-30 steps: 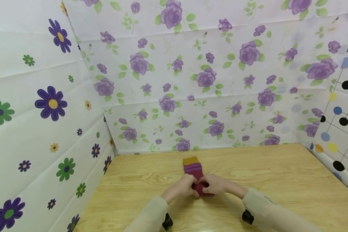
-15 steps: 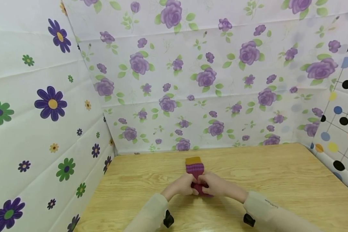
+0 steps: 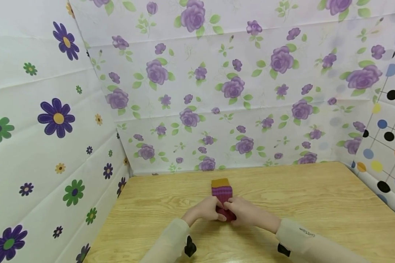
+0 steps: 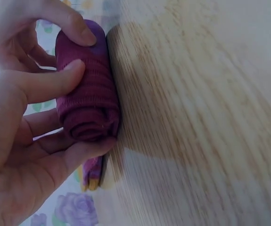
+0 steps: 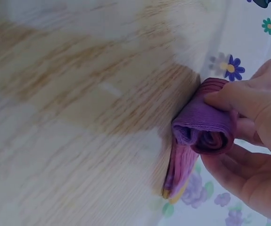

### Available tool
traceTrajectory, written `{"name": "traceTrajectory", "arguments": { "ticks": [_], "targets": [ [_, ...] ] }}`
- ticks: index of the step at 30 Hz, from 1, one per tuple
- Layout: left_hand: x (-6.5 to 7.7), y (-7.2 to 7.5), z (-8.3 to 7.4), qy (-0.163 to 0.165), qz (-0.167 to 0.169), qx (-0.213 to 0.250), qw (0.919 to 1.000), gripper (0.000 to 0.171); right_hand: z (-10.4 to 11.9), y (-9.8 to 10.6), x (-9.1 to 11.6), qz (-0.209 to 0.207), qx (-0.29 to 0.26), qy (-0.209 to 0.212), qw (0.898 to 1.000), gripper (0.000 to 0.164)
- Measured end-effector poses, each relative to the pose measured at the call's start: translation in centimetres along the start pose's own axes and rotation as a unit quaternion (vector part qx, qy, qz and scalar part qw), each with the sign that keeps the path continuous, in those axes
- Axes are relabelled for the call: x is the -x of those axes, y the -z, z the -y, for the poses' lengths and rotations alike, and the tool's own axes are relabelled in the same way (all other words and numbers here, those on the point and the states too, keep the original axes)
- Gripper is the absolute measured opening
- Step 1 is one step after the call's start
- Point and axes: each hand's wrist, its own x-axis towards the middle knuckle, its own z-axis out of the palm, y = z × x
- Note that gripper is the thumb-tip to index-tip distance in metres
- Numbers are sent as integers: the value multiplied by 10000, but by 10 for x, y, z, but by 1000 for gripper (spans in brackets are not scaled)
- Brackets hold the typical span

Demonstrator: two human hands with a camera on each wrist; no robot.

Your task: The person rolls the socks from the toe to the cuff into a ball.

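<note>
Maroon and purple ribbed socks [image 3: 222, 193], apparently a pair laid together, rest on the table, partly rolled up. Their flat part stretches away from me to a mustard-yellow end [image 3: 220, 182]. My left hand [image 3: 206, 209] grips the left end of the roll, its thumb on top and a finger at the coiled side in the left wrist view. On the other end, the right hand [image 3: 245, 212] holds the roll [image 5: 208, 115] between thumb and fingers; its spiral layers show in the right wrist view. In the head view the hands hide much of the roll.
The wood-grain table [image 3: 158, 204] meets a purple-rose sheet [image 3: 191, 146] at the back. A daisy-print sheet [image 3: 56, 153] hangs at the left, and a dotted sheet [image 3: 382, 146] at the right. Each wrist carries a black device [image 3: 190, 246].
The flat end of the socks has shifted slightly to the right and now lies straighter. The right hand's fingers have closed farther over the roll; the left hand stays almost in place.
</note>
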Motion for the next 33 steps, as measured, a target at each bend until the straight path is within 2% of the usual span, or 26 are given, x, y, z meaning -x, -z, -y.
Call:
{"name": "traceTrajectory", "arguments": {
  "ticks": [8,13,17,24,30,33],
  "targets": [
    [2,0,3,-41,9,326,9995,24,-1,0,-2,-40,61,274,9996,28],
    [2,0,1,-77,50,267,9996,26,-4,0,-3,141,-530,167,9984,22],
    [0,-2,2,-137,36,235,9996,27,-9,1,-3,361,-1082,75,9934,15],
    [-2,-5,4,-210,-24,424,9989,31,-17,2,-4,316,-1234,313,9914,14],
    [-2,-5,4,-181,-153,386,9990,42,-22,3,-6,517,-1518,-7,9871,16],
    [-1,-5,4,-30,-208,330,9992,45,-26,2,-7,643,-1741,-130,9825,7]
  ]
}}
